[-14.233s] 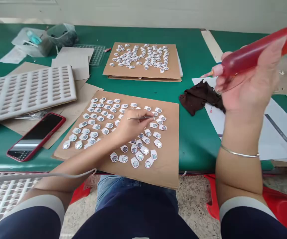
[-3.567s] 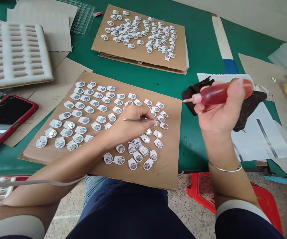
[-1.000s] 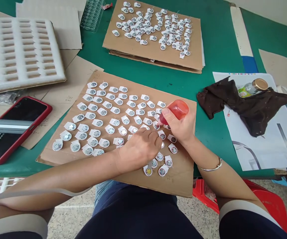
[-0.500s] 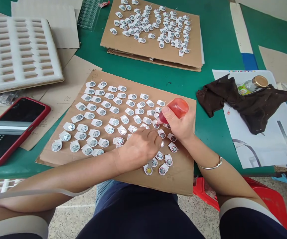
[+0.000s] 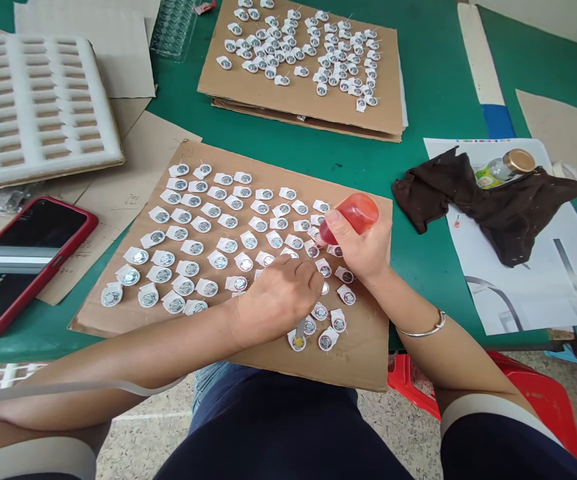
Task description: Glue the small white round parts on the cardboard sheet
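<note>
Dozens of white-tabbed discs (image 5: 243,261), in the head view, lie face up on the near cardboard sheet (image 5: 358,363), spread from its left edge to its right part. Over the right part of this sheet, the right hand (image 5: 369,248) is wrapped around a red squeeze bottle (image 5: 352,217), nozzle end down by one disc; whether it touches is too small to tell. The left hand (image 5: 284,287), fingers curled, grasps a slim metal tool (image 5: 300,327), one end showing near the sheet's front edge, the other hidden. Beyond the sheet stands a board (image 5: 218,80) with more discs; left of it lies a phone (image 5: 33,243), right of it a dark cloth (image 5: 511,227). The step in hand seems to be dosing a single disc; the next move likely calls for a light squeeze, with the tool kept steady.
</note>
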Available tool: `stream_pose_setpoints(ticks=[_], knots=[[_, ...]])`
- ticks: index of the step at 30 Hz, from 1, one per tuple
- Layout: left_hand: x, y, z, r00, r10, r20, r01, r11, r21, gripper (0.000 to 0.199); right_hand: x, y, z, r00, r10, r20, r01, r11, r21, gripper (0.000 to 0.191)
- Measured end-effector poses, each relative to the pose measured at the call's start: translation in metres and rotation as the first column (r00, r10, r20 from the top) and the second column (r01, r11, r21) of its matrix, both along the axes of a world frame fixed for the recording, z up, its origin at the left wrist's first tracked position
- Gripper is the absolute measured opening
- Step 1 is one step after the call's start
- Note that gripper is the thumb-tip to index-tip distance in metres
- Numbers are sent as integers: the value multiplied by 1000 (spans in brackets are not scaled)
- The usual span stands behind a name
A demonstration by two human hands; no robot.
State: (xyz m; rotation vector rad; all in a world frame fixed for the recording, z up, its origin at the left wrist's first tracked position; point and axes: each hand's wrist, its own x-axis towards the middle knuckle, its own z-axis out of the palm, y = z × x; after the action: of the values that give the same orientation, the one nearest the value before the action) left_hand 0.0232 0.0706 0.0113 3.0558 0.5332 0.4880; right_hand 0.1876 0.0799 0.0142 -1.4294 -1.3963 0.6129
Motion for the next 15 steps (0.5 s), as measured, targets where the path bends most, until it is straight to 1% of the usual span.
stream_pose_setpoints(ticks=[8,15], knots=[[0,1,0,1000,-1,-11,1,1000,-5,15,2,1,-2,999,-36,41,35,999,6,20],[-1,0,0,1000,0,-8,-1,1000,-13,15,2,2,-3,998,-35,54,34,999,27,20]])
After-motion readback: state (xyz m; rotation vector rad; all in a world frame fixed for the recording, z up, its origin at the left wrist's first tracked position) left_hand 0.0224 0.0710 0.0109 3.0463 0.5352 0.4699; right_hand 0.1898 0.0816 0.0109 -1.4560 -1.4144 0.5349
